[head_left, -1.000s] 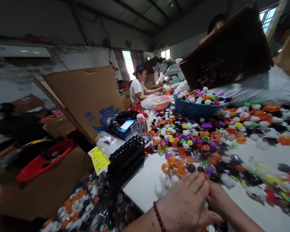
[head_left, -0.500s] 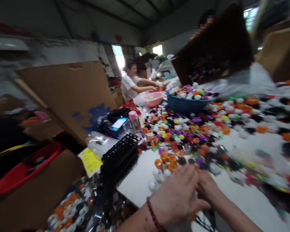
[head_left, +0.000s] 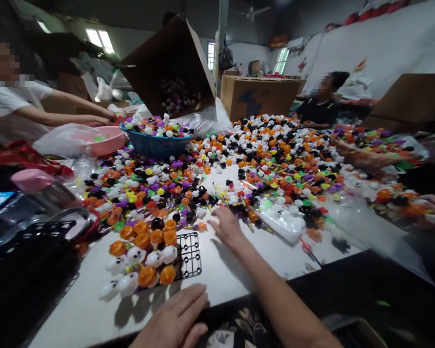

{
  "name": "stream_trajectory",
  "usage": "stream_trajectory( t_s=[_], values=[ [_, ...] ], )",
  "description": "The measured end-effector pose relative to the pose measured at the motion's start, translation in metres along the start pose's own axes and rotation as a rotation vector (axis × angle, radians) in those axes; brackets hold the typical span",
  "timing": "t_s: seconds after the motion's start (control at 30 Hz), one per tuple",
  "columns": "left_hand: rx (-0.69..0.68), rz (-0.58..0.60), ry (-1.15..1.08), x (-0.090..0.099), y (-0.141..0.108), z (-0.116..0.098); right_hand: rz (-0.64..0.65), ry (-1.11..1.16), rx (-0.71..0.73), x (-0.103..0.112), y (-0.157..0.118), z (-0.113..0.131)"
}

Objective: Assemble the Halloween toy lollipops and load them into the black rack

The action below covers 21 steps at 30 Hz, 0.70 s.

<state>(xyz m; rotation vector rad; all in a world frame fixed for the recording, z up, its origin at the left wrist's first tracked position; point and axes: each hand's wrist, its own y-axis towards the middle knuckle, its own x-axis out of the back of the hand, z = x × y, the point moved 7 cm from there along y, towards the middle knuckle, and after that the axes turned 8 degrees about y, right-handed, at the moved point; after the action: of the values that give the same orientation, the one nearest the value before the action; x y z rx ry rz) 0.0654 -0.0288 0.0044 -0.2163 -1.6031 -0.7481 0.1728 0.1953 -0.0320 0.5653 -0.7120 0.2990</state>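
A black plastic grid rack (head_left: 190, 252) lies on the white table. It carries several figures: orange pumpkin-like heads (head_left: 147, 274), white skull-like heads (head_left: 154, 259) and a black one (head_left: 157, 224). My left hand (head_left: 177, 314) rests near the table's front edge, just below the rack, its fingers stretched out and holding nothing. Beyond the rack to the right, my right hand (head_left: 227, 227) reaches low over the tabletop at the near edge of a heap of small colourful figures (head_left: 181, 188). Its thumb and fingers are apart, with nothing visible between them.
Stacked black racks (head_left: 32, 261) and a pink-lidded bottle (head_left: 39, 183) stand on the left. A blue basin (head_left: 159, 144) full of figures sits behind, beside a tilted cardboard box (head_left: 174, 67). Red-handled scissors (head_left: 307, 247) lie right, near plastic bags (head_left: 281, 220). Other people sit around the table.
My view has swung to the right. My hands, close together over the figures before, are now apart: the right stretched to the heap, the left lying at the table edge.
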Motion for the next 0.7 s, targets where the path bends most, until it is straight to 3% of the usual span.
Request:
stream_trajectory(
  t_s=[0.1,0.2,0.33,0.53,0.6,0.7],
  values=[
    [0.087,0.006,0.057,-0.037,-0.018,0.007,-0.197,-0.123,-0.235,0.067,0.001,-0.046],
    [0.193,-0.071,0.135,-0.060,-0.027,0.018,-0.156,-0.274,-0.387,0.096,0.012,-0.072],
    [0.308,-0.131,0.168,-0.076,-0.028,0.025,-0.065,-0.310,-0.449,0.094,0.020,-0.080],
    [0.364,-0.075,0.130,-0.091,-0.032,0.023,-0.154,-0.210,-0.403,0.083,-0.001,-0.067],
    [0.367,-0.072,0.128,-0.091,-0.033,0.022,-0.181,-0.010,-0.385,0.075,-0.013,-0.059],
    [0.388,-0.085,0.141,-0.088,-0.033,0.022,-0.113,0.611,-0.451,0.046,-0.033,-0.045]
  ],
)
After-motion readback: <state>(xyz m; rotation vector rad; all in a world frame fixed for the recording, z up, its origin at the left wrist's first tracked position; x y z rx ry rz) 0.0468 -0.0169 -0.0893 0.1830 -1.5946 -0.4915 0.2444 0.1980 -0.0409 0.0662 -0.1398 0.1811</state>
